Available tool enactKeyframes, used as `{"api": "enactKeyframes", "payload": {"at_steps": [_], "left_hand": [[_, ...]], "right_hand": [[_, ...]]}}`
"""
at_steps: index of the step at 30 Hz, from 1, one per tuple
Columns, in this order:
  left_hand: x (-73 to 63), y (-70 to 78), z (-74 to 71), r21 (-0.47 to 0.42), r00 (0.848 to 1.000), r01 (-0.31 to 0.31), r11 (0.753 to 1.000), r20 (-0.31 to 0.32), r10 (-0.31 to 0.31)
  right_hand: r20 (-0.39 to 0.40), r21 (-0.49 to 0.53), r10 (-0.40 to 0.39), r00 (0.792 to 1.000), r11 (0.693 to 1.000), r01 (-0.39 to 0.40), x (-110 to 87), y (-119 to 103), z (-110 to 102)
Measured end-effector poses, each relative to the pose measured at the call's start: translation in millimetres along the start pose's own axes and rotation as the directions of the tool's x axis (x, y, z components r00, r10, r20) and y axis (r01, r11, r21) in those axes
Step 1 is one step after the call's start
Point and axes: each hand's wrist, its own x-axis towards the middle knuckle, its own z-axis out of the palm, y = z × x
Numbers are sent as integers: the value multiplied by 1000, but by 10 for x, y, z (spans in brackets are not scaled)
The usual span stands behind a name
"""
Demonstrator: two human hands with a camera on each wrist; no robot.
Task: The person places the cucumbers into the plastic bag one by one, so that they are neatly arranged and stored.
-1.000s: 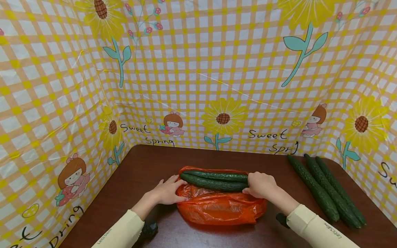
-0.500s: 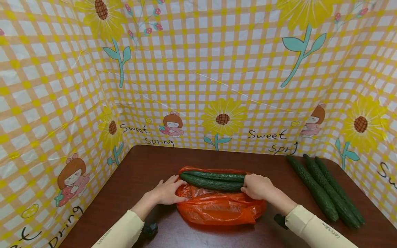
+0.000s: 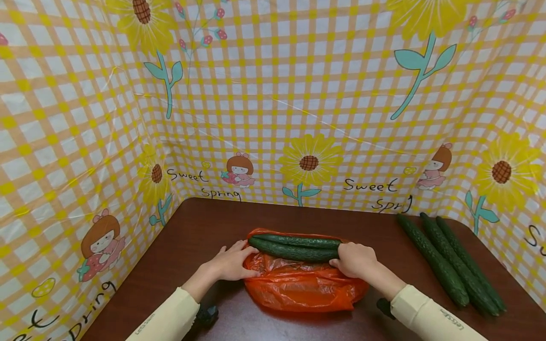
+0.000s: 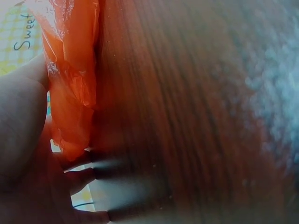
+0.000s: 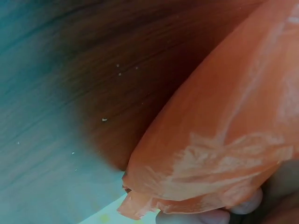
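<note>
Staying still, the red bag [image 3: 303, 293] is holding two cucumbers [image 3: 294, 250]; three cucumbers [image 3: 458, 263] are lying right of it. The right hand [image 3: 357, 259], a bit further in now, is curling round the two, likely keeping them inside; the left hand [image 3: 232, 263] is touching the bag's left end, fingers spread.

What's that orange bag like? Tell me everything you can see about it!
The bag is orange-red, thin, shiny and crinkly, like slightly see-through plastic. It lies left to right on the brown table, open on top, with two cucumbers in its opening, along the far side. The left grip rests against its left end; the right grip is curled at its right.
</note>
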Motion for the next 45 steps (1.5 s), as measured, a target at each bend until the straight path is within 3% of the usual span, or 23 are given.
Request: {"api": "enactKeyframes", "payload": {"at_steps": [20,30,35,45], "left_hand": [[5,32,-4,-5,1000,4,1000,-12,-4],[48,-2,25,17,1000,12,1000,-29,-12],[77,-9,37,17,1000,23,1000,-20,-22],[93,-4,28,0,999,23,1000,-27,-23]], "right_hand": [[46,16,14,999,1000,-14,-88,-51,22],[-31,124,-15,999,992,18,-96,24,-14],[-31,105,-49,998,993,52,-129,13,-45],[-12,92,-36,999,995,37,-150,17,-67]]}}
